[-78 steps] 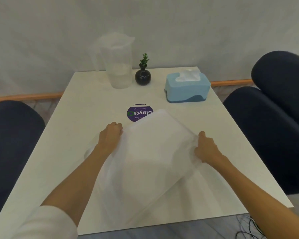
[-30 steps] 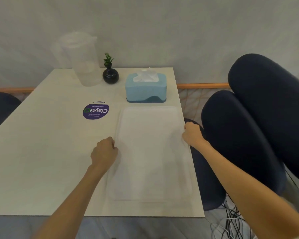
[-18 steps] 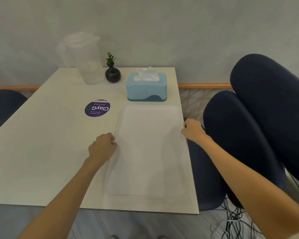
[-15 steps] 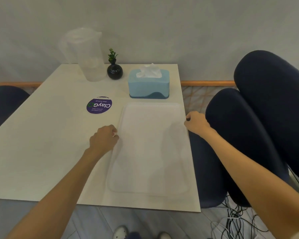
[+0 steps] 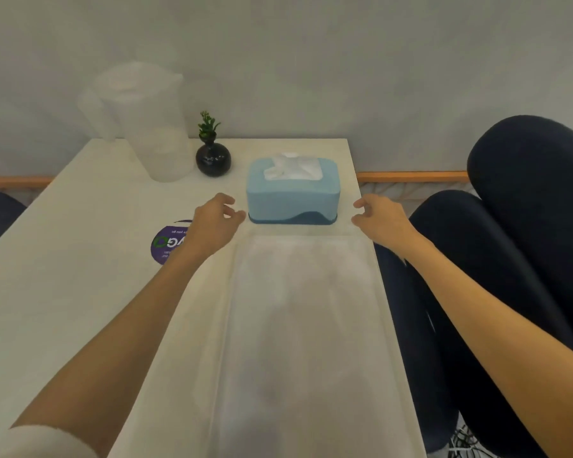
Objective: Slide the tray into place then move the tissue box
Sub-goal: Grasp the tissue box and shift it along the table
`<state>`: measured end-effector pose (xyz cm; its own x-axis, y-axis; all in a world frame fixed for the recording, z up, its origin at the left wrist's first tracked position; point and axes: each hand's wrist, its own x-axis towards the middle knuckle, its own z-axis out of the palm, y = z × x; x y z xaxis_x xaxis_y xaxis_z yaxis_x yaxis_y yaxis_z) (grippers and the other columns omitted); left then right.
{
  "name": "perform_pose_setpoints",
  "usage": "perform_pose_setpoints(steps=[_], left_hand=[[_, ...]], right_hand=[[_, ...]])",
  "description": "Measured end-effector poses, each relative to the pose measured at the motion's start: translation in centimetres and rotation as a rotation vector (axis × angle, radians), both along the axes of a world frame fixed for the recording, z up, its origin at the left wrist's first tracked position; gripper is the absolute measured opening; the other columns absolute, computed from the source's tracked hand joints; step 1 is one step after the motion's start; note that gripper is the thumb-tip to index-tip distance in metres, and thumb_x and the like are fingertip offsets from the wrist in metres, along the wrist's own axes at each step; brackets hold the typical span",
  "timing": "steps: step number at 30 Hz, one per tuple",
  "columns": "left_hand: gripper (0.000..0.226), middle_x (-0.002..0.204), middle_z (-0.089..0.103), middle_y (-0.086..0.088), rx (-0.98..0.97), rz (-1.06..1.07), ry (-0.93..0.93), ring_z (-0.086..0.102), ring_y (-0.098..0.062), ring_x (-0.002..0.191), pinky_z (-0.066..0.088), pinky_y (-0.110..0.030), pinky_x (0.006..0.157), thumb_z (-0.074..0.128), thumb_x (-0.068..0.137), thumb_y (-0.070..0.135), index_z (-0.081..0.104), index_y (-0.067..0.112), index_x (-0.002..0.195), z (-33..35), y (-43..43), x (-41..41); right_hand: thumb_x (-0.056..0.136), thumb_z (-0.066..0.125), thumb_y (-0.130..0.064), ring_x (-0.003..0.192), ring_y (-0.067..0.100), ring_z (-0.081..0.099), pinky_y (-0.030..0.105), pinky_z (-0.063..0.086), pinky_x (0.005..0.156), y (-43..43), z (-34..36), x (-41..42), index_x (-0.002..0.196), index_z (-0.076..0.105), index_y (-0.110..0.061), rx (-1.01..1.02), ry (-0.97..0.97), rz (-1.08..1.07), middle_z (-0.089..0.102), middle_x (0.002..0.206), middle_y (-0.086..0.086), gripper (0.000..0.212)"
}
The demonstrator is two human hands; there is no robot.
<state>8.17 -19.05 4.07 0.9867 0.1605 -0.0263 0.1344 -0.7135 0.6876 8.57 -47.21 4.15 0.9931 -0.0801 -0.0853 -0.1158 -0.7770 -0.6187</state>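
Two hands are held out over the tabletop [image 5: 63, 292], one on each side of the tissue box [image 5: 293, 193]. The left hand [image 5: 212, 226] is near the box's left end, with its fingers loosely spread and curled; the box is not touched. The right hand [image 5: 379, 221] is near the box's right end, spread the same way, and nothing is held in it. Both arms are stretched forward, and a white sleeve [image 5: 43, 441] is seen at the left elbow.

The box is blue, with a white tissue sticking up from its top. It is set close to the far right corner. The clear tray [image 5: 305, 342] is laid flat just in front of it, along the right edge of the tabletop.

A round purple sticker [image 5: 166, 246] is partly hidden by the left wrist. A clear jug [image 5: 146, 127] and a small plant in a black vase [image 5: 212, 153] are placed at the back, by a grey wall [image 5: 311, 61]. Dark chairs [image 5: 510, 242] are seen on the right.
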Motion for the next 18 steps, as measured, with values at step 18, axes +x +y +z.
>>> perform_pose_setpoints(steps=[18], left_hand=[[0.055,0.126,0.054,0.009,-0.495,-0.172,0.030,0.055,-0.018,0.111,0.048,-0.034,0.091,0.048,0.092,0.056,0.035,0.035,0.141,-5.7,-4.1,16.0]], right_hand=[[0.088,0.052,-0.048,0.107,0.019,0.055,0.031,0.050,0.085,0.7,-2.9,12.3,0.147,0.028,-0.030,0.099,-0.049,-0.019,0.049,0.134,0.001,0.066]])
